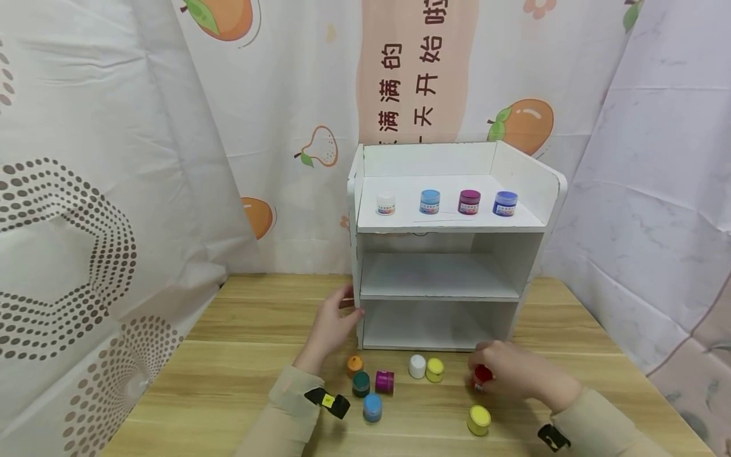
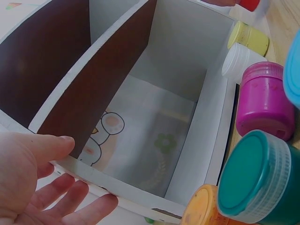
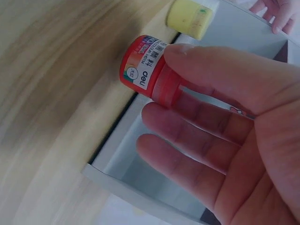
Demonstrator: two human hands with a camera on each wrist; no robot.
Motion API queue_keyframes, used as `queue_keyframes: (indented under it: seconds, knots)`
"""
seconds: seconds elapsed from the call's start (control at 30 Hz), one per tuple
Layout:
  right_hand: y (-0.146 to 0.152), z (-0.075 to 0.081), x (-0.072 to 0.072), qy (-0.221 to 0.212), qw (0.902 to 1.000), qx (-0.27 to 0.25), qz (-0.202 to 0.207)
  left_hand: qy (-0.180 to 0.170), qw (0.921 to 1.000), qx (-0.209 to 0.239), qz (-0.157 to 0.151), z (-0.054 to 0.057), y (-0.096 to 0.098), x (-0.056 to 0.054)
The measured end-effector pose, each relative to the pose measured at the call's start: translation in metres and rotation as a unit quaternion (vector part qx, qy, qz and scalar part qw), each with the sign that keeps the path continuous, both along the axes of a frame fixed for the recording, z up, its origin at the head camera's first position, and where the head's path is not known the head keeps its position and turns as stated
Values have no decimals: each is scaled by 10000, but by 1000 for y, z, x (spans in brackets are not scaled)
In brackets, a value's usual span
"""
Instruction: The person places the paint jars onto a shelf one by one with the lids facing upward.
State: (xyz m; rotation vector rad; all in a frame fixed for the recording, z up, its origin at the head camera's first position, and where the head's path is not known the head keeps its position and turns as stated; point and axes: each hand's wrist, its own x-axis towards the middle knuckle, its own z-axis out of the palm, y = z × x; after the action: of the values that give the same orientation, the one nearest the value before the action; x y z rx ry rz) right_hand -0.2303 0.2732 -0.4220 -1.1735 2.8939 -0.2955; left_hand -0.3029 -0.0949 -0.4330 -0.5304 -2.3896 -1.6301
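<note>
My right hand (image 1: pixel 511 369) pinches a red paint jar (image 3: pixel 140 65) by its lid end between thumb and fingers, in front of the shelf's lower right corner. The jar is tilted in the right wrist view; its label faces that camera. My left hand (image 1: pixel 330 325) rests at the left side panel of a small white shelf unit (image 1: pixel 440 297). In the left wrist view, its thumb (image 2: pixel 51 145) lies over the panel's front edge and the other fingers spread along the outside. Near it on the table stand orange (image 1: pixel 355 366) and dark green (image 1: pixel 361 384) paint jars.
White (image 1: pixel 385 203), light blue (image 1: pixel 430 202), magenta (image 1: pixel 469 202) and blue (image 1: pixel 505 203) jars line the top shelf. Before the unit are a magenta jar (image 1: pixel 384 381), a blue jar (image 1: pixel 372 407), a white jar (image 1: pixel 417 366) and yellow jars (image 1: pixel 435 370). A patterned curtain (image 1: pixel 297 209) hangs behind.
</note>
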Motion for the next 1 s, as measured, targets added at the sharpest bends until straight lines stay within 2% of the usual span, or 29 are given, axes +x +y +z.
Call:
queue_keyframes:
  seconds: [0.4,0.7,1.0]
  knots:
    - [3,38,3,-10,9992,-394,105,4,9999,-121,39,-2,-1,-2]
    - [10,59,5,120,9996,-251,-112,42,9999,-131,22,-1,-1,-1]
    - [11,77,-1,219,9995,-161,-141,-25,9999,-101,17,1,0,0]
